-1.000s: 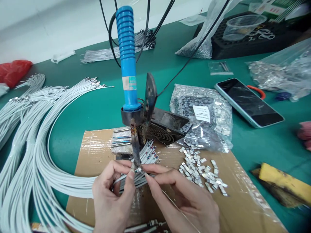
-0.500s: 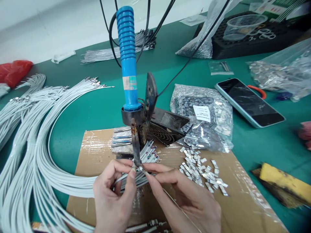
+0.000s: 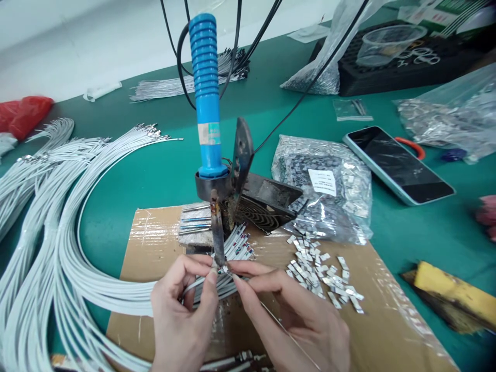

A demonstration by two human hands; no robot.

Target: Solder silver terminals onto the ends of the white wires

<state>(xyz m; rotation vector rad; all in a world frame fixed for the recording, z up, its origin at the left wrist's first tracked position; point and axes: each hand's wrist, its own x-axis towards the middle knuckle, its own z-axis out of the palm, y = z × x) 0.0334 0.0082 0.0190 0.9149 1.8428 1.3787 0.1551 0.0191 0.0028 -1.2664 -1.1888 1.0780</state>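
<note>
Under a blue-handled soldering iron (image 3: 209, 98) held upright in a metal stand, both hands meet at the iron's dark tip (image 3: 219, 253). My left hand (image 3: 186, 305) pinches the end of a white cable beside the tip. My right hand (image 3: 290, 315) pinches a thin wire (image 3: 289, 333) that runs down toward the lower edge, its upper end by the tip. A small shiny metal piece sits between the fingertips, partly hidden. Behind the hands lie white cables with coloured wire ends (image 3: 239, 245).
Cardboard (image 3: 387, 310) lies under the hands, with loose metal tabs (image 3: 321, 274) at right. White cable bundles (image 3: 42, 258) fill the left. Farther right are a bag of parts (image 3: 321, 186), a phone (image 3: 399, 165) and a yellow sponge (image 3: 453, 294).
The blue handle leans slightly further right at its top. Both hands remain at the tip, with only a very slight shift.
</note>
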